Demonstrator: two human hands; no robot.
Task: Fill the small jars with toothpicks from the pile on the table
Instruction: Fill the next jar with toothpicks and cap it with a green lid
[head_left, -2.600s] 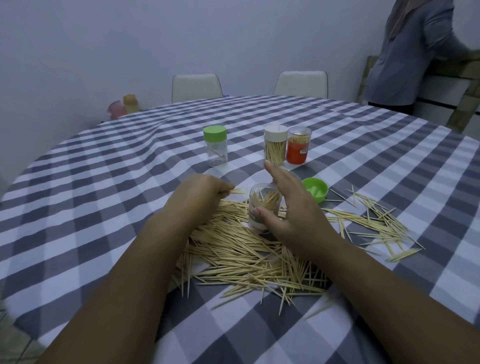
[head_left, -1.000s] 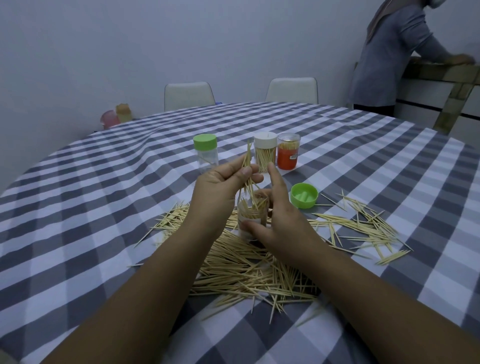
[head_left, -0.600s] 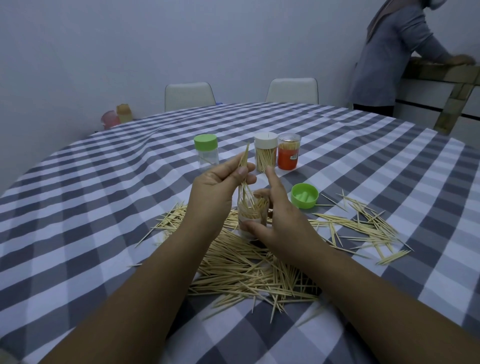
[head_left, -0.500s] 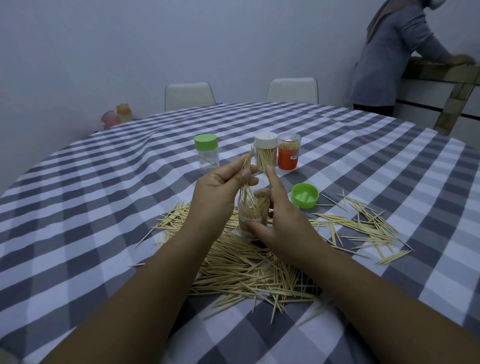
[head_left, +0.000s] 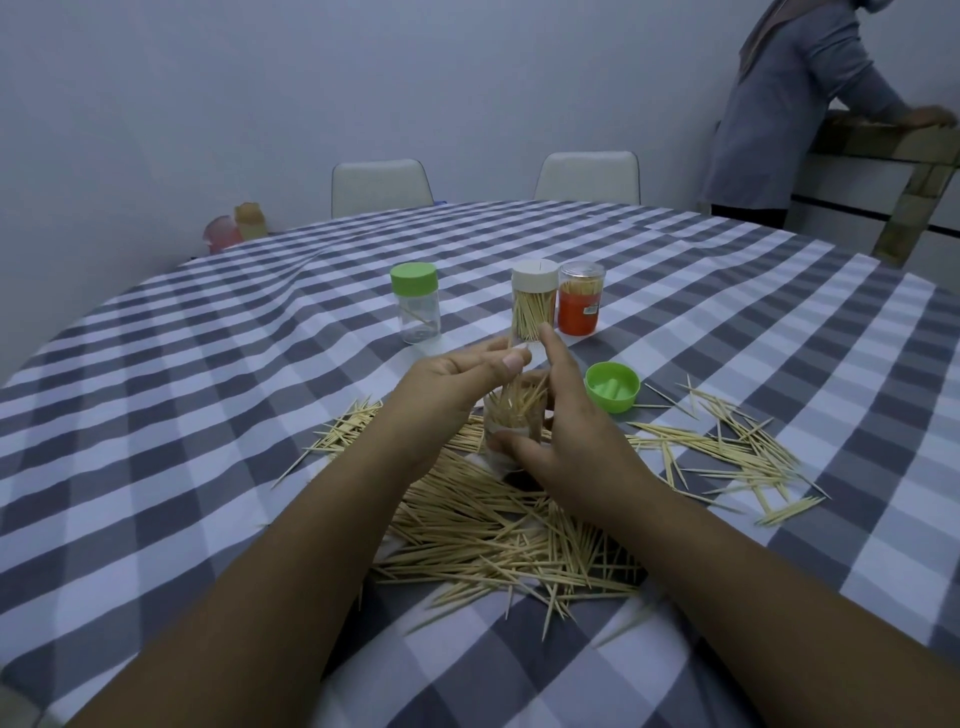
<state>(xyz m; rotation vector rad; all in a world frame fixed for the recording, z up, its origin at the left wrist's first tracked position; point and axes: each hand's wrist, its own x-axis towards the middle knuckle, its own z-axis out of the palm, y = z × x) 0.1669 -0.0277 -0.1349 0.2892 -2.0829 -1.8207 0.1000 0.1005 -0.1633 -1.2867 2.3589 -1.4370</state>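
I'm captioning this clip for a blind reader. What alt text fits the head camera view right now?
A person's left hand pinches a bunch of toothpicks into an open clear jar gripped by the right hand, above a toothpick pile on a checked tablecloth. A green lid lies beside it; three capped jars stand behind.

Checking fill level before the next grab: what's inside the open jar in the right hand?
Toothpicks stand in the open jar, fanned out at its mouth; the left hand pinches a few more there. The right hand grips the jar, hiding its lower part, so the depth is unclear.
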